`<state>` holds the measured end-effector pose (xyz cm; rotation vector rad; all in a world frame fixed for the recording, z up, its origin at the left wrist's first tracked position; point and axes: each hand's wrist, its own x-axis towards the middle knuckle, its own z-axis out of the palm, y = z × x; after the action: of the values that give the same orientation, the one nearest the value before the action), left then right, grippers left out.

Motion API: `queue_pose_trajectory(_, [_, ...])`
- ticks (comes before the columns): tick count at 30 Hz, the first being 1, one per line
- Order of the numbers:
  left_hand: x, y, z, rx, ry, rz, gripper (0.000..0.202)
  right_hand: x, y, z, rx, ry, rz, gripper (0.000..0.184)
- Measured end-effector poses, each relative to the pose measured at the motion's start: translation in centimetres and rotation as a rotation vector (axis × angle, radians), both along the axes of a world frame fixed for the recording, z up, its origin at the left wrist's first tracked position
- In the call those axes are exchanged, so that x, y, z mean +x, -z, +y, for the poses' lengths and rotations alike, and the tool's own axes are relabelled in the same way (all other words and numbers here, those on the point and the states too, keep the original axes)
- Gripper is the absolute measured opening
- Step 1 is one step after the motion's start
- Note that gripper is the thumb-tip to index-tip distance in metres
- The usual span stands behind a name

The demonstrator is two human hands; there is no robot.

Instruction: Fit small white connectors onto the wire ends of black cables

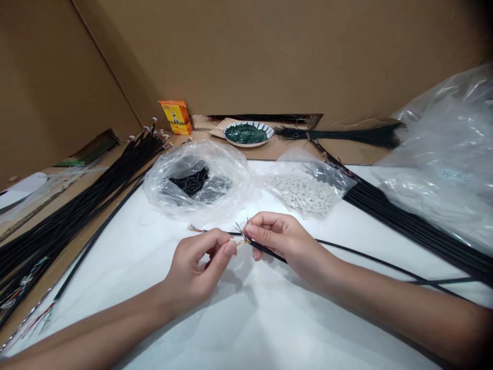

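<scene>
Over the white work surface, my left hand [204, 257] pinches a small white connector [232, 240] between thumb and forefinger. My right hand [285, 239] is closed on the stripped end of a black cable [269, 252], whose thin coloured wires [239, 230] fan out between the two hands. An orange wire runs across to the connector; whether it is seated cannot be made out. Just behind my hands lies another black cable [346, 248], with coloured wires and a small light connector [191, 227] at its left end.
Behind my hands stand a clear bag [154, 190] of black pieces and a bag [308, 195] of white connectors. Black cable bundles lie left [88, 185] and right [408, 221]. At the back are an orange box [176, 117], a plate [270, 134] of dark green bits and cardboard walls [269, 56].
</scene>
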<state>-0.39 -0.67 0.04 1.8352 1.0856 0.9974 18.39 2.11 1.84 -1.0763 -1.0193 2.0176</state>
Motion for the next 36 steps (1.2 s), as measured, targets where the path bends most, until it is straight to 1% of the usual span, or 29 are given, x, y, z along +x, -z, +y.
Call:
queue_pose_trajectory(5, [0.0, 0.0, 0.2, -0.067, -0.039, -0.037, 0.016, 0.0, 0.2, 0.1, 0.005, 0.005, 0.016, 0.02])
queue_pose_trajectory(12, [0.2, -0.2, 0.3, -0.102, -0.075, -0.043, 0.02, 0.1, 0.2, 0.1, 0.046, 0.025, -0.009, 0.022])
queue_pose_trajectory(16, [0.2, -0.1, 0.4, -0.124, -0.077, -0.039, 0.021, 0.0, 0.4, 0.2, 0.068, 0.023, -0.009, 0.022])
queue_pose_trajectory(22, [-0.1, 0.3, 0.3, -0.151, -0.071, -0.046, 0.021, 0.0, 0.3, 0.2, 0.083, 0.013, -0.083, 0.021])
queue_pose_trajectory(25, [-0.1, 0.2, 0.3, -0.073, -0.059, -0.022, 0.02, 0.1, 0.3, 0.0, 0.091, -0.004, -0.12, 0.023])
queue_pose_trajectory(31, [0.1, -0.3, 0.5, 0.28, -0.052, 0.127, 0.012, -0.1, 1.2, -0.3, 0.149, -0.023, -0.138, 0.023])
queue_pose_trajectory(33, [0.1, -0.2, 0.5, 0.338, -0.066, 0.151, 0.011, -0.3, 1.4, -0.5, 0.173, -0.03, -0.138, 0.022])
queue_pose_trajectory(36, [0.1, 0.0, 0.6, 0.368, -0.075, 0.175, 0.01, -0.4, 1.3, -0.9, 0.226, -0.037, -0.171, 0.022])
